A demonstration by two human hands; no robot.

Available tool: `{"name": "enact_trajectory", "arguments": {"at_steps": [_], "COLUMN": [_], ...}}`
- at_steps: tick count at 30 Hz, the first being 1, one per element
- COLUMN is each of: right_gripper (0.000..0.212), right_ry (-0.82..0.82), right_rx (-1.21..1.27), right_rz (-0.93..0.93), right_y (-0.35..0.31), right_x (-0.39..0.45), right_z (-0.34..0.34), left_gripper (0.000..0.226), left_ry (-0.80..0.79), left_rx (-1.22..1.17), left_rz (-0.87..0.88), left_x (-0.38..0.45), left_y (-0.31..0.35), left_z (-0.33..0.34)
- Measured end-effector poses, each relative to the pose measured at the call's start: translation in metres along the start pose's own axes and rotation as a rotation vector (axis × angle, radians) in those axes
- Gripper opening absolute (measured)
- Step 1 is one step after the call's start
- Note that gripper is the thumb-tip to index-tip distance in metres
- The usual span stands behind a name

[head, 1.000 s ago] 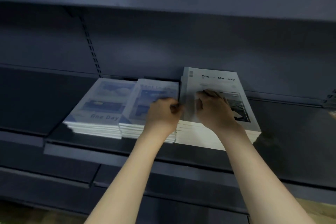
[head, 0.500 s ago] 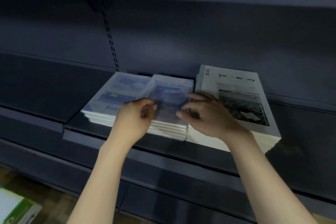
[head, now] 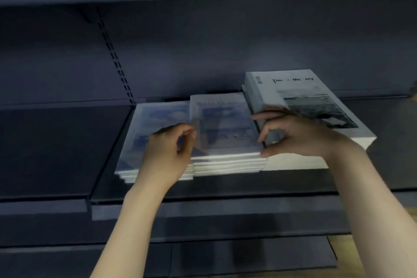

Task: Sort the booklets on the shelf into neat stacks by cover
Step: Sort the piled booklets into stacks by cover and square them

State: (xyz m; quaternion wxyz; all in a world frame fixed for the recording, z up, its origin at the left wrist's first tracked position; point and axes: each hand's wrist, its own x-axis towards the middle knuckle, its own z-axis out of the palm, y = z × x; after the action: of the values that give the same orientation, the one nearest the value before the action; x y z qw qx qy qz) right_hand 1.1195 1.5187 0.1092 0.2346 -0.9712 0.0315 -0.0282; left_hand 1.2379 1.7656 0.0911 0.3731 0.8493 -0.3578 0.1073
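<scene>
Both hands' fingers curl at the middle stack point(head: 225, 133) sides; grip unclear.

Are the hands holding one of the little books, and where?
Both hands are on the middle stack. The left hand pinches its left edge; the right hand grips its right edge near the front corner.

1. Three stacks sit side by side on the shelf point(head: 225, 187): left stack point(head: 144, 133), middle stack point(head: 225, 128), right stack point(head: 316, 106).
2. The stacks touch.
3. The right stack reaches furthest back.
</scene>
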Motion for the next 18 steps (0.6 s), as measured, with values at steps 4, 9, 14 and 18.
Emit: {"name": "enact_trajectory", "arguments": {"at_steps": [4,9,14,18], "right_gripper": [0.031,0.073,0.074,0.069], "right_ry": [-0.021,0.029,0.098,0.086], "right_rx": [0.011,-0.159,-0.307,-0.288], "right_rz": [0.119,0.128,0.131,0.045], "right_y": [-0.016,-0.047,-0.072,-0.081], "right_x": [-0.003,-0.001,0.006,0.008], "right_z": [0.0,0.018,0.05,0.071], "left_gripper": [0.02,0.069,0.078,0.071], "left_ry": [-0.094,-0.434,-0.48,-0.4], "left_rx": [-0.009,0.107,0.309,0.306], "left_rz": [0.033,0.033,0.114,0.146], "left_x": [0.005,0.006,0.001,-0.001], "left_y": [-0.008,-0.012,-0.014,-0.015], "left_z": [-0.006,-0.004,0.004,0.009]}}
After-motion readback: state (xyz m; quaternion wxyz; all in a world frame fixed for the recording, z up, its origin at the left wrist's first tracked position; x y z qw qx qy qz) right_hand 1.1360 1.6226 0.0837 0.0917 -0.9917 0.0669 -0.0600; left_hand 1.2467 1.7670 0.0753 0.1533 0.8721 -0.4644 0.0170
